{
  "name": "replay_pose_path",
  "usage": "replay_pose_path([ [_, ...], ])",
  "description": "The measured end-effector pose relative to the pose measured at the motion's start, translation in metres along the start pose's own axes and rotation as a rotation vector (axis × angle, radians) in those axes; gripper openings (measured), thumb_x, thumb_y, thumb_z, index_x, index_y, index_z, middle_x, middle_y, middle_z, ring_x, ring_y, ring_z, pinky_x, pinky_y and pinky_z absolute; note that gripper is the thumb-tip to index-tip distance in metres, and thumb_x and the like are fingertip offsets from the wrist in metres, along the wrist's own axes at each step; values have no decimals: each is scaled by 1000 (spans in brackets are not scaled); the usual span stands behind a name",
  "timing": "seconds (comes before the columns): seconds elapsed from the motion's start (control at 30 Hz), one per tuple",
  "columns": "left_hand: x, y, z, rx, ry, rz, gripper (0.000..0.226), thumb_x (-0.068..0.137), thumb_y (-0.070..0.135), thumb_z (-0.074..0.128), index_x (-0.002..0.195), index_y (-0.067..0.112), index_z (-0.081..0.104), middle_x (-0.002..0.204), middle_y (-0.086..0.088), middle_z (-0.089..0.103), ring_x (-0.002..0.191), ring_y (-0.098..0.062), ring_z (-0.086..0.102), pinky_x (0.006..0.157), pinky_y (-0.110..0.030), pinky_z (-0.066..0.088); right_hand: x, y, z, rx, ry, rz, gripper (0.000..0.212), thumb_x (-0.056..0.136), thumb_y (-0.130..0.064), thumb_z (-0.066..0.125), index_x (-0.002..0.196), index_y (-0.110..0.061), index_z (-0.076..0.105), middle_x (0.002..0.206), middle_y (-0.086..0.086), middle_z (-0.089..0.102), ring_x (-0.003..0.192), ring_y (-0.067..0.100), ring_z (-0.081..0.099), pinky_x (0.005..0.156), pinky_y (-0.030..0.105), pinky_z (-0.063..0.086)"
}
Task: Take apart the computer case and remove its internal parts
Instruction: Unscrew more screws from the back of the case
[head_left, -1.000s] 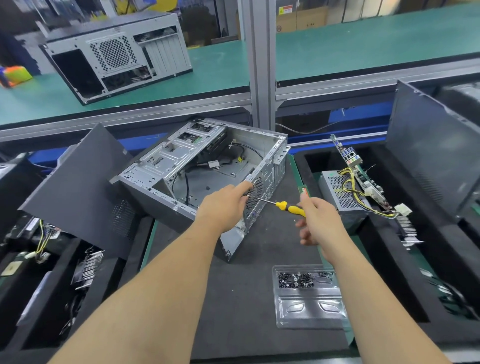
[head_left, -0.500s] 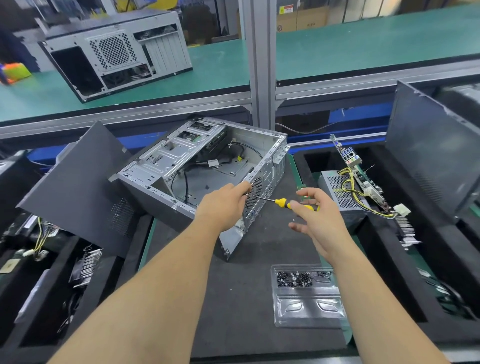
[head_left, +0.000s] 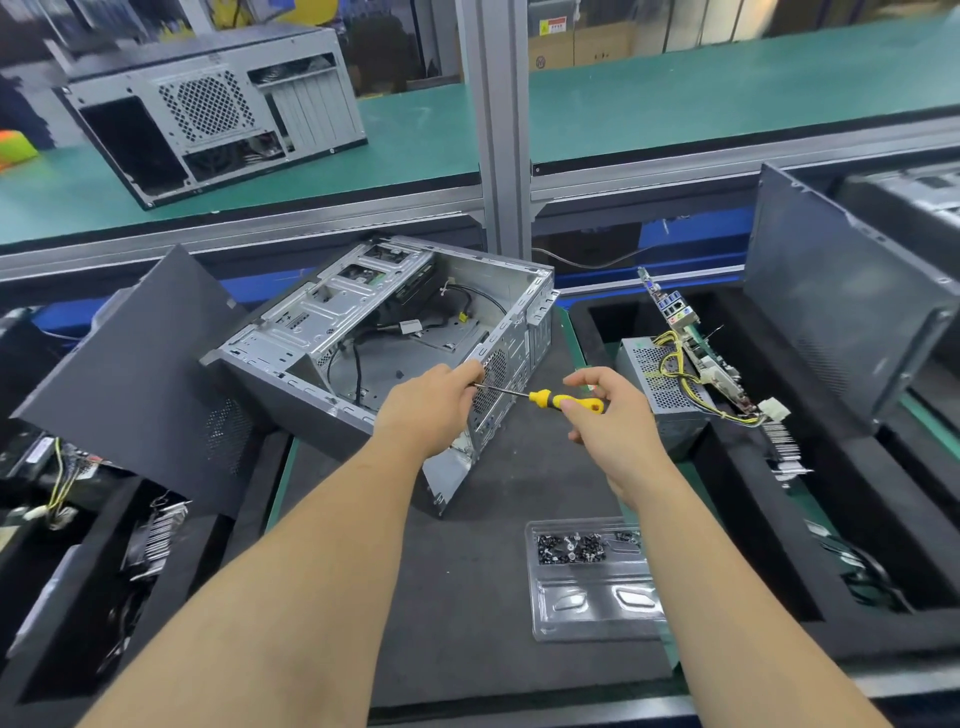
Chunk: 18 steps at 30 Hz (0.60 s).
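At the desk's left edge a dark side panel (head_left: 130, 379) leans tilted over a black foam bin (head_left: 78, 571) that holds cables and a finned part. Just right of it, toward the desk's far-middle, the opened computer case (head_left: 374, 332) lies on the dark mat (head_left: 467, 597), its open side up, with loose black cables inside. The left hand (head_left: 431, 410) rests at the case's near-right corner, its grip clenched around the metal shaft of the screwdriver (head_left: 566, 401). The right hand (head_left: 608, 410) has its grip pinching the yellow handle between thumb and fingertips; the tool lies nearly level between both hands, in front of the case's perforated rear wall. Near the desk's front edge a clear plastic tray (head_left: 592, 597) holds dark screws (head_left: 571, 548) in its far compartment. Right of the hands a grey power supply (head_left: 660, 384) with yellow wires sits in a foam bin, a circuit board (head_left: 691, 338) leaning against it. At the right edge another dark panel (head_left: 841, 301) stands tilted.
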<state>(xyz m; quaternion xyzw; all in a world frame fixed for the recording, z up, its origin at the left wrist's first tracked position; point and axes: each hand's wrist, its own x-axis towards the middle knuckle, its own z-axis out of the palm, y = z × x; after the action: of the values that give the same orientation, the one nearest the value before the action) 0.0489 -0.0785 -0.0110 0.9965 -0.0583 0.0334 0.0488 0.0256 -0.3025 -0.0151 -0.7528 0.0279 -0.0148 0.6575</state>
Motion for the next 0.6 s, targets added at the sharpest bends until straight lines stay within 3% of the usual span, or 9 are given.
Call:
replay_pose_path([
  [0.13, -1, 0, 0, 15, 6, -1, 19, 108, 38, 33, 120, 32, 47, 106, -3, 57, 86, -34, 59, 67, -37, 40, -6, 5, -1, 111, -34, 58, 17, 90, -5, 68, 94, -21, 67, 96, 4, 51, 66, 15, 54, 73, 39, 60],
  [0.3, -3, 1, 1, 37, -4, -18, 21, 109, 38, 32, 120, 34, 50, 106, -2, 57, 84, -33, 60, 66, -37, 41, -17, 19, -16, 393, 68, 227, 11, 94, 1, 60, 93, -9, 64, 80, 7, 55, 59, 14, 50, 57, 29, 54],
  [0.47, -3, 1, 0, 81, 25, 1, 22, 109, 36, 33, 118, 33, 52, 108, -1, 59, 88, -31, 60, 70, -39, 49, -24, 37, -30, 475, 153, 355, 8, 96, 2, 57, 98, -5, 61, 77, 8, 51, 59, 15, 47, 55, 29, 51],
  [0.53, -7, 3, -1, 140, 37, 13, 18, 108, 31, 38, 118, 29, 53, 112, -2, 58, 93, -30, 59, 69, -41, 51, -26, 43, -31, 477, 161, 380, 8, 96, 1, 57, 97, -6, 62, 78, 8, 52, 59, 15, 48, 55, 29, 52],
  [0.6, -9, 6, -3, 258, 111, 111, 19, 98, 10, 53, 114, 21, 57, 122, -4, 55, 102, -31, 54, 64, -40, 47, -26, 49, -30, 477, 166, 396, 7, 96, 0, 58, 98, -6, 62, 79, 9, 53, 59, 15, 48, 55, 29, 52],
])
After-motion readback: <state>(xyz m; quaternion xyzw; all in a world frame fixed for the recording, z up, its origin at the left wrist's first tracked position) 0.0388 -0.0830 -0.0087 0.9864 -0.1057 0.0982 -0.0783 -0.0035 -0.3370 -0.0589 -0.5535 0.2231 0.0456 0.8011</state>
